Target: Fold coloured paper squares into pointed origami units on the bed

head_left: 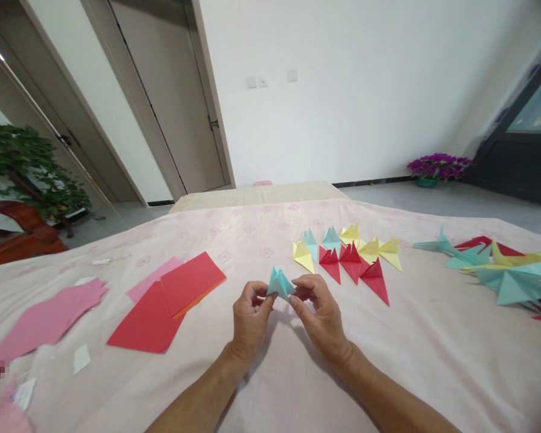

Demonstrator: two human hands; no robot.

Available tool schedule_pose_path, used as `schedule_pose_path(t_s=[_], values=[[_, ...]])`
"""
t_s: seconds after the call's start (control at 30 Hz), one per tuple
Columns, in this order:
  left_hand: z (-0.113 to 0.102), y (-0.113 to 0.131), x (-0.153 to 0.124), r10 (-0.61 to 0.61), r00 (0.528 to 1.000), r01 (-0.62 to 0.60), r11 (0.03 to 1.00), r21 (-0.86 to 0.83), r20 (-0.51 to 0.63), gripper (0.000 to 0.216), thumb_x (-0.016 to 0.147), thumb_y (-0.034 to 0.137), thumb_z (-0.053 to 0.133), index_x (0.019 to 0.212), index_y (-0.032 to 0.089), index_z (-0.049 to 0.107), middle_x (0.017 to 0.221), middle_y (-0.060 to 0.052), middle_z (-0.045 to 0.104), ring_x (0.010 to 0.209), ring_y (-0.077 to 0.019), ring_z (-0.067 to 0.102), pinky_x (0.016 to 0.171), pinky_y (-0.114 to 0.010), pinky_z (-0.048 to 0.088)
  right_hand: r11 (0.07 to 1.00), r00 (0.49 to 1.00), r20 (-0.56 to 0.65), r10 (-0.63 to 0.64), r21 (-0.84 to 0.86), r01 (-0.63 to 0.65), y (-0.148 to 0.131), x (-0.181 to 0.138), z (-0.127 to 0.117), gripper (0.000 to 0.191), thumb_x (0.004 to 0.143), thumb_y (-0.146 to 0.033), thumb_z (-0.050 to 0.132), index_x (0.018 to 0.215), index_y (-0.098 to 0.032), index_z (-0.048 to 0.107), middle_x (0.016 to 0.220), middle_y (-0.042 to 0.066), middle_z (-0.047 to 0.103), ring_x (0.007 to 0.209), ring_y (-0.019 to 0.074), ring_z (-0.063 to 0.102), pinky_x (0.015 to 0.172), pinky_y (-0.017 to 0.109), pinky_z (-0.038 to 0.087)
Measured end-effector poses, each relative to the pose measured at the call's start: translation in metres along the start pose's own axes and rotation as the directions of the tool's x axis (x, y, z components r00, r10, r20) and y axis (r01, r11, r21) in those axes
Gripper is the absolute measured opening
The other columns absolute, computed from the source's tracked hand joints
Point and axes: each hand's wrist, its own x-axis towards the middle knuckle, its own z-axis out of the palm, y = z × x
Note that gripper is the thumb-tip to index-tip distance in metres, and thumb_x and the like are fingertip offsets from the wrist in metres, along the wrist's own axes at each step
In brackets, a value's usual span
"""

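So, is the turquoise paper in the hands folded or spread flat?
Folded: the turquoise paper rises in creased points between left hand and right hand.

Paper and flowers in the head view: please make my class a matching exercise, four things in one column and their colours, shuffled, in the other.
Things
1. Folded paper held by the left hand and right hand
2. Large top sheets nearest the left hand
3. Leftmost piece in the folded group to the right of the held paper
4. Flowers by the wall

Colours
A. Yellow
B. Purple
C. Light blue
D. Red

Pairs: 1-C, 2-D, 3-A, 4-B
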Motion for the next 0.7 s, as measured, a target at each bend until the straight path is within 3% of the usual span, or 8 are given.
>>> schedule_pose_path(t_s=[0.17, 0.37, 0.43, 0.53, 0.63, 0.7], values=[[-0.001, -0.001, 0.001, 0.020, 0.999, -0.020, 0.999, 0.031, -0.025, 0.017, 0.082, 0.033, 0.070, 0.083, 0.019, 0.061, 0.078, 0.002, 0.062, 0.068, -0.0119, 0.059, 0.062, -0.023, 0.050, 0.992, 0.994, -0.055, -0.090, -0.089, 0.085, -0.004, 0.000, 0.001, 0.021, 0.082, -0.017, 0.067, 0.098, -0.023, 0.055, 0.087, 0.000, 0.052, 0.069, 0.0129, 0.054, 0.061, 0.028, 0.048], [-0.003, 0.002, -0.002, 0.139, 0.990, -0.142, 0.984, 0.112, 0.037, 0.012, 0.086, 0.031, 0.066, 0.084, 0.019, 0.063, 0.079, 0.000, 0.065, 0.074, -0.0133, 0.061, 0.068, -0.024, 0.050, 0.984, 0.994, 0.038, -0.099, -0.146, 0.104, -0.005, 0.000, 0.001, 0.012, 0.083, -0.019, 0.067, 0.091, -0.023, 0.059, 0.082, 0.000, 0.060, 0.073, 0.0155, 0.055, 0.064, 0.028, 0.046], [-0.004, 0.004, -0.003, 0.167, 0.982, -0.177, 0.978, 0.111, 0.091, 0.012, 0.086, 0.031, 0.066, 0.086, 0.019, 0.063, 0.081, 0.000, 0.065, 0.076, -0.0141, 0.061, 0.069, -0.025, 0.050, 0.989, 0.997, 0.047, -0.066, -0.128, 0.072, -0.004, 0.000, 0.001, 0.003, 0.088, -0.022, 0.062, 0.086, -0.022, 0.061, 0.080, 0.000, 0.061, 0.074, 0.0156, 0.056, 0.066, 0.028, 0.045], [-0.006, 0.007, -0.005, 0.185, 0.965, -0.198, 0.978, 0.057, 0.186, 0.017, 0.089, 0.035, 0.061, 0.093, 0.019, 0.064, 0.086, -0.003, 0.066, 0.078, -0.0154, 0.062, 0.071, -0.027, 0.051, 0.997, 0.998, 0.061, 0.031, -0.071, -0.027, 0.000, 0.002, 0.000, 0.010, 0.092, -0.027, 0.058, 0.084, -0.022, 0.062, 0.078, 0.000, 0.062, 0.073, 0.0150, 0.055, 0.067, 0.027, 0.044], [-0.007, 0.011, -0.005, 0.164, 0.961, -0.159, 0.986, -0.039, 0.222, 0.024, 0.095, 0.038, 0.049, 0.098, 0.019, 0.064, 0.092, -0.005, 0.066, 0.078, -0.0153, 0.062, 0.071, -0.027, 0.052, 0.991, 0.988, 0.077, 0.133, 0.018, -0.135, 0.006, 0.002, -0.002, 0.015, 0.093, -0.033, 0.057, 0.085, -0.022, 0.062, 0.076, -0.001, 0.059, 0.072, 0.0148, 0.053, 0.068, 0.027, 0.043], [-0.006, 0.013, -0.004, 0.126, 0.970, -0.110, 0.990, -0.084, 0.209, 0.022, 0.094, 0.037, 0.051, 0.097, 0.019, 0.063, 0.098, -0.006, 0.066, 0.084, -0.0159, 0.063, 0.073, -0.027, 0.053, 0.976, 0.978, 0.096, 0.185, 0.094, -0.194, 0.010, 0.002, -0.003, 0.017, 0.093, -0.037, 0.057, 0.086, -0.022, 0.061, 0.077, -0.001, 0.059, 0.073, 0.0152, 0.053, 0.069, 0.027, 0.044]])
